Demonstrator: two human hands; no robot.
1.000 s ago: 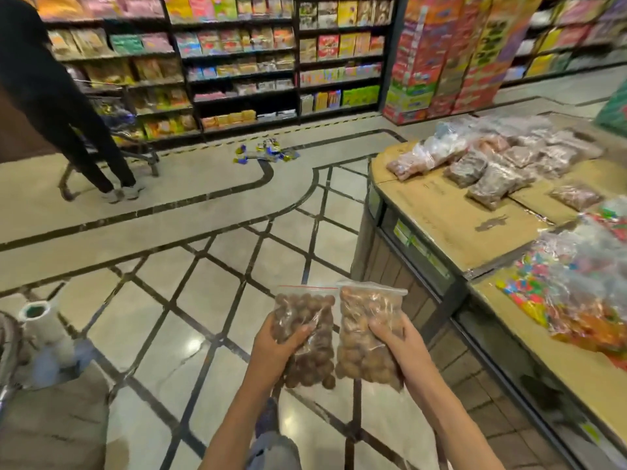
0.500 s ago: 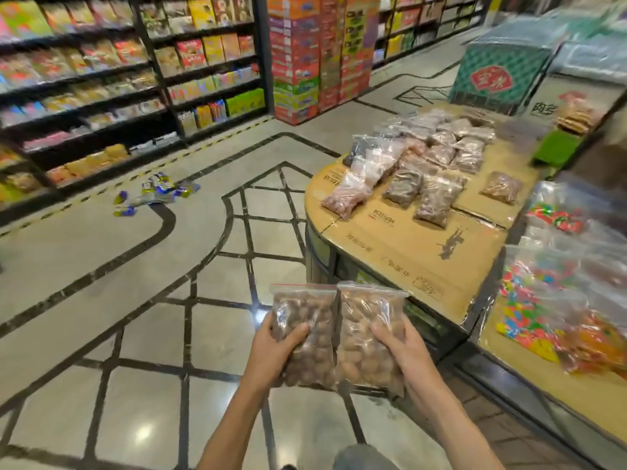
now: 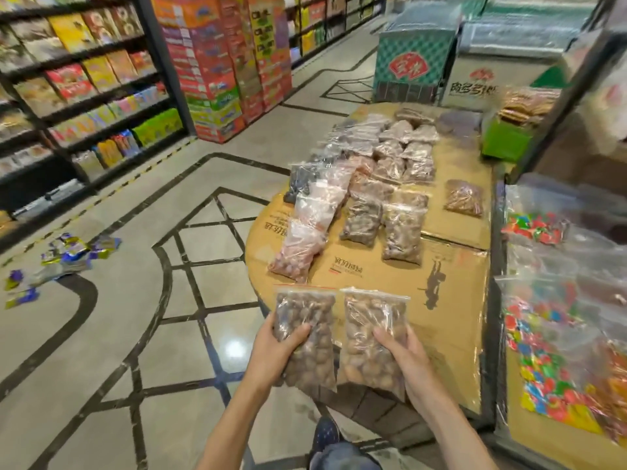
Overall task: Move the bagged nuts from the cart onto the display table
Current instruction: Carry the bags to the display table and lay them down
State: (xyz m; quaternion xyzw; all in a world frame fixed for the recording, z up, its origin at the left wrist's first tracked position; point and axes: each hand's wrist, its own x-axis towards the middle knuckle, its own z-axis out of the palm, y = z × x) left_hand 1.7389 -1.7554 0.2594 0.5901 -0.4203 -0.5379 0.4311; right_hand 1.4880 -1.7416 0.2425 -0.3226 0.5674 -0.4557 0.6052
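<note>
My left hand (image 3: 274, 351) grips a clear zip bag of dark brown nuts (image 3: 307, 320). My right hand (image 3: 405, 357) grips a second zip bag of lighter brown nuts (image 3: 369, 337). Both bags are held upright, side by side, over the near edge of the display table (image 3: 451, 320), which is covered in flattened cardboard. Several bagged nuts (image 3: 403, 232) lie in rows on the table's middle and far part. The cart is out of view.
Bags of coloured candy (image 3: 556, 351) fill the section to the right, behind a dark divider. Tall snack shelves (image 3: 84, 96) and stacked red boxes (image 3: 220, 69) line the aisle at left. Loose packets (image 3: 64, 256) lie on the tiled floor. A green box (image 3: 507, 142) stands at the table's far end.
My view has turned right and moved up to the table. The two bags, earlier over the floor, now hang over the table's near edge. Both hands keep their grip.
</note>
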